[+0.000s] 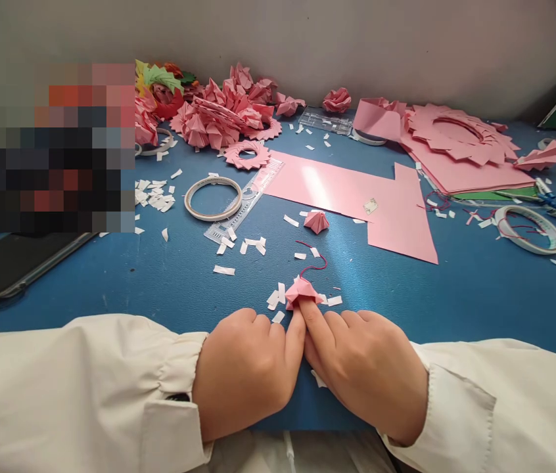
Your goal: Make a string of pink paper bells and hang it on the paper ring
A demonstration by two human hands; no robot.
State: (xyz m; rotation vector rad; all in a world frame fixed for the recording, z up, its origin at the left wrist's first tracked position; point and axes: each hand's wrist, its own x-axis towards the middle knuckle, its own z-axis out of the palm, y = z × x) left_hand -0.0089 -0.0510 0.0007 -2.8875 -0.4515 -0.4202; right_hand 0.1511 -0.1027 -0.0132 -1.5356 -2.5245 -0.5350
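A small folded pink paper piece (pixel 301 292) lies on the blue table in front of me, with a dark red thread (pixel 321 264) running out of its far side. My left hand (pixel 246 368) is closed, its index finger stretched to the near side of the paper piece. From the other side my right hand (pixel 369 368) does the same, also closed, its index fingertip tucked under the paper. The two index fingers touch each other, and their tips are partly hidden. Just beyond sits a similar pink folded paper cone (pixel 316 222). White paper scraps (pixel 275 299) lie around the fingers.
A cut pink paper sheet (pixel 327 190) and a clear ruler (pixel 246 203) lie mid-table near a tape roll (pixel 213 198). Another tape roll (pixel 529 228) is at right. Pink paper flowers (pixel 229 112) pile up at the back. A phone (pixel 26 263) lies at left.
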